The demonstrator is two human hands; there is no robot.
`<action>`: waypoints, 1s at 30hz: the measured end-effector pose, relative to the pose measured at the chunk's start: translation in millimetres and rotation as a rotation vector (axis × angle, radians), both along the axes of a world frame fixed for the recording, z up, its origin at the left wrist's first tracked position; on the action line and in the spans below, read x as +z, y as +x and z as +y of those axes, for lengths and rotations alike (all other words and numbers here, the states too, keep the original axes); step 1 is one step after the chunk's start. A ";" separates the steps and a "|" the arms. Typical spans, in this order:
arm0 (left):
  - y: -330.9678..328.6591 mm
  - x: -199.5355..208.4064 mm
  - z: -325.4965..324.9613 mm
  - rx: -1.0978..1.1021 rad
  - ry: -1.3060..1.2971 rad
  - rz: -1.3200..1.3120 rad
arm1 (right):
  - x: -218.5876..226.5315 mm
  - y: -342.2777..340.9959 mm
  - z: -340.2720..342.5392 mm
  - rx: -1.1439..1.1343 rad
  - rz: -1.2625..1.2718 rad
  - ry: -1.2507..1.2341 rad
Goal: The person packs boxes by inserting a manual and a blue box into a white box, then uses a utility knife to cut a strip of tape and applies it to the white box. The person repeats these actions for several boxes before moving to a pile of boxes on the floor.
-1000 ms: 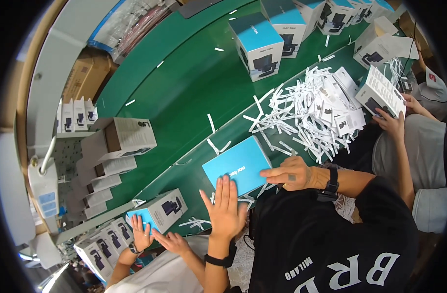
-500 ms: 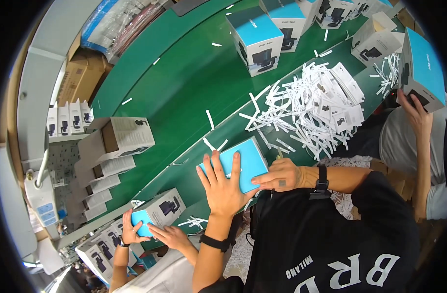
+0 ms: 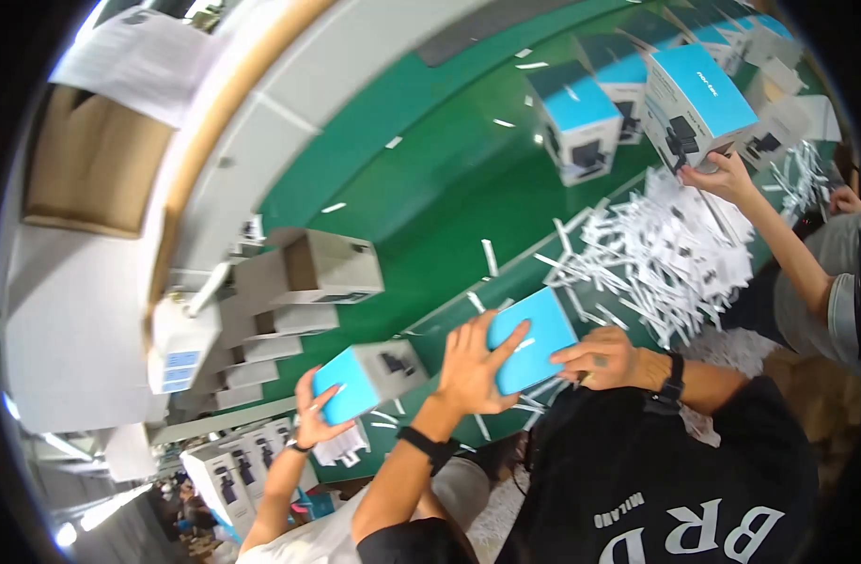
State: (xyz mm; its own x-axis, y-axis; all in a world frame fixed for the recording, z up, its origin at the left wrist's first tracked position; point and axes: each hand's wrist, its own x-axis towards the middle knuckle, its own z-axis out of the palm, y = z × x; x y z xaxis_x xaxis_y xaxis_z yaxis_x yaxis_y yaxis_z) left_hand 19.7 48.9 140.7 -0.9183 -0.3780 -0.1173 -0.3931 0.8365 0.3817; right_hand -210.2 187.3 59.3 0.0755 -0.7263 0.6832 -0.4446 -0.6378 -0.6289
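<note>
A flat light-blue box (image 3: 536, 340) lies at the near edge of the green belt (image 3: 421, 197). My left hand (image 3: 470, 368) presses flat on its top, fingers spread, a black band on the wrist. My right hand (image 3: 602, 360), with a black watch, grips the box's right end. A heap of white paper strips (image 3: 656, 254) lies just right of the box.
A co-worker's hand (image 3: 310, 415) on my left holds a blue-and-white box (image 3: 367, 376). Another person's hand (image 3: 727, 174) at the right holds a box (image 3: 694, 99) by the belt. More boxes (image 3: 581, 127) stand on the belt. Open white cartons (image 3: 313, 268) are stacked at the left.
My left hand has slid up onto the blue box. The co-worker on my left has lifted their box higher. The person at the right has brought a box to the belt.
</note>
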 end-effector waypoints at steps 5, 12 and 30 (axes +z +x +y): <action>-54.6 -0.5 -73.5 0.455 -0.302 0.211 | 10.9 -19.8 -18.1 -0.458 -0.431 0.109; -140.7 -48.9 -179.6 0.959 -0.459 0.241 | -11.9 -43.5 2.8 -0.424 -0.963 1.087; 205.0 -10.8 -243.5 0.732 -0.548 -0.603 | -107.6 -132.2 52.6 -0.936 0.316 1.031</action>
